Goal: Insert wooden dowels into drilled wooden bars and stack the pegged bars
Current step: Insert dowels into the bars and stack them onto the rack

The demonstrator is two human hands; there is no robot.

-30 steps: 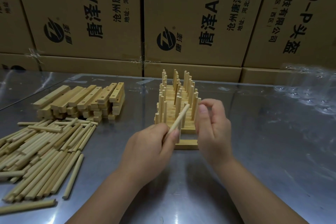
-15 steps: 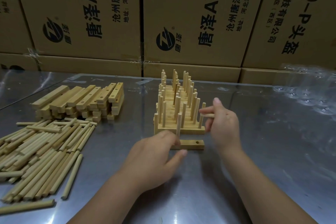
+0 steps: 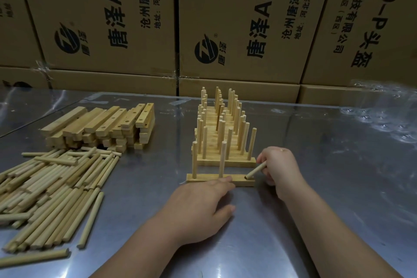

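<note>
Pale wood everywhere on a shiny metal table [image 3: 316,221]. Left forearm reaching in from the bottom edge, left hand [image 3: 198,205] palm down, fingers loosely spread, fingertips [image 3: 226,179] pressing on the near edge of a drilled bar [image 3: 239,181] lying crosswise just in front. Nothing gripped, only steadying contact. Right forearm angled in from the lower right, right hand [image 3: 279,167] curled, fingers closed in a pinch round a dowel [image 3: 256,170]. Dowel tilted, lower tip touching the hole at the bar's right end, not upright. Two dowels already standing in the same bar: one at the left end [image 3: 194,160], one near the middle [image 3: 222,158]. Just behind the bar, close but apart, a row of pegged bars [image 3: 222,133] running away from the camera, pegs upright. Well to the left, a stack of bare drilled bars [image 3: 101,126], holes visible on the top ones. In front of that stack, a loose heap of dowels [image 3: 52,192] lying flat, spilling to the left edge. Behind the table, a wall of cardboard boxes [image 3: 243,18] with black printing.
</note>
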